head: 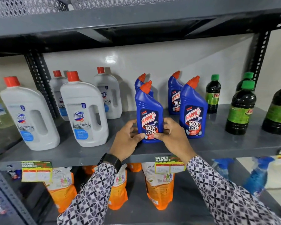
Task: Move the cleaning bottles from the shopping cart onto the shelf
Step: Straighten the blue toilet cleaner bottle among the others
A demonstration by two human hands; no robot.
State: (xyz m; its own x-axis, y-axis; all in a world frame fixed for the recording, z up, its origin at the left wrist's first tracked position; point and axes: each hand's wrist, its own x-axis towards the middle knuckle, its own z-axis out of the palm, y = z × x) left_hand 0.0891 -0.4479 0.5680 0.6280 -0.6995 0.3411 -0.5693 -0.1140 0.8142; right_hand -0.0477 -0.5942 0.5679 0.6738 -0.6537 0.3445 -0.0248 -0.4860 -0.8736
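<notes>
A blue Harpic bottle (148, 111) with a red cap stands upright near the front of the grey shelf (217, 143). My left hand (128, 138) grips its base from the left and my right hand (172, 135) from the right, thumbs touching on the label. Three more blue Harpic bottles stand around it: one directly behind (140, 82), one at the back right (174, 95), one to the right front (193, 109). The shopping cart is out of view.
White Domex jugs (83, 109) with red caps fill the shelf's left side. Dark green-capped bottles (240, 108) stand on the right. Orange refill pouches (159, 189) and blue spray bottles (256, 176) sit on the shelf below. Price tags (169, 164) hang from the front edge.
</notes>
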